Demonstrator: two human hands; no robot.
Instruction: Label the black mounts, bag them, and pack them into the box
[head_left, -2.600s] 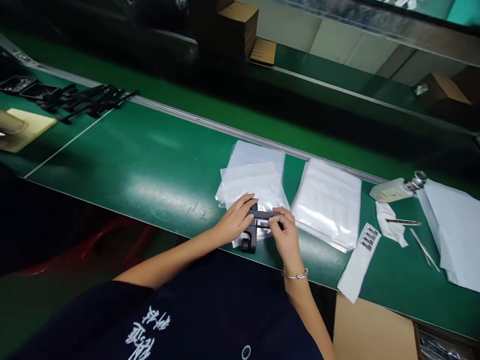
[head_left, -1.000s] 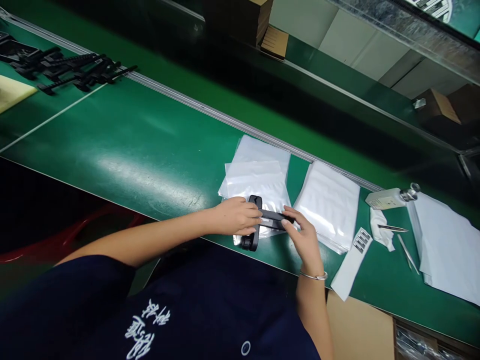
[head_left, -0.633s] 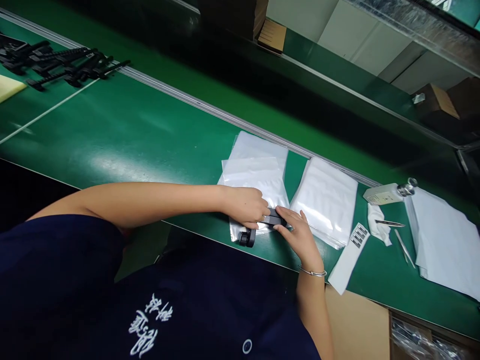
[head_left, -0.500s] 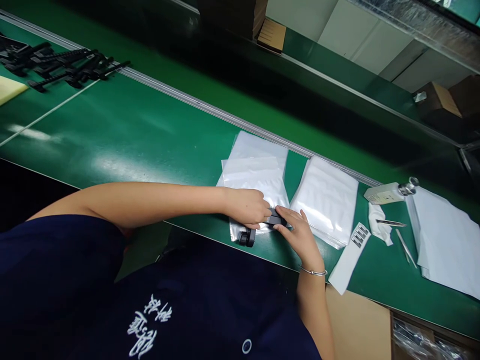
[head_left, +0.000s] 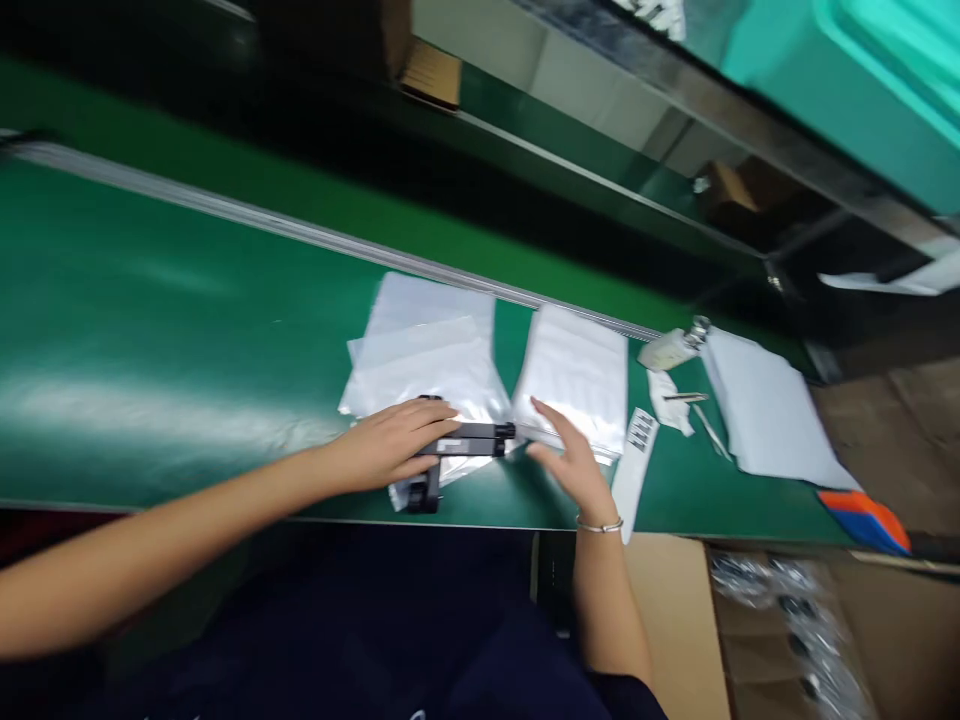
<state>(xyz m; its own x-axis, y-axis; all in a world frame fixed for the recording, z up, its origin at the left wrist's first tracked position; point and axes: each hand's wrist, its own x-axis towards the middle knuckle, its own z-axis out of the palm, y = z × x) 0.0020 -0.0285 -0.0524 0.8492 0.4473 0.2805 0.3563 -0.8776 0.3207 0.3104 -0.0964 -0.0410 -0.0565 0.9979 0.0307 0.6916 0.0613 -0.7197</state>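
Nearest, below the table edge, a cardboard box (head_left: 675, 620) stands by the person's right forearm, which wears a bracelet (head_left: 600, 524). On the green table (head_left: 150, 330) the left hand (head_left: 390, 450) lies over the part (head_left: 465, 440), a black T-shaped piece, fingers curled around its left end and gripping it. The part rests on the near edge of a clear bag (head_left: 427, 360), its short leg pointing toward the table edge. The right hand (head_left: 570, 455) is flat and loose, fingers spread wide and holding nothing. It is just beside the part's right end; blur hides whether it touches. Its fingertips reach over the near corner of a second bag stack (head_left: 577, 370), which lies just right of the first. A white label strip (head_left: 636, 455) sits beside that stack. Farther right are a crumpled cloth (head_left: 670, 400), tweezers (head_left: 705, 430) and white sheets (head_left: 765, 410), with an orange and blue thing (head_left: 862, 515) at the table's near right corner. A small bottle (head_left: 671, 348) lies behind the cloth. A metal rail (head_left: 225, 215) runs along the table's far side
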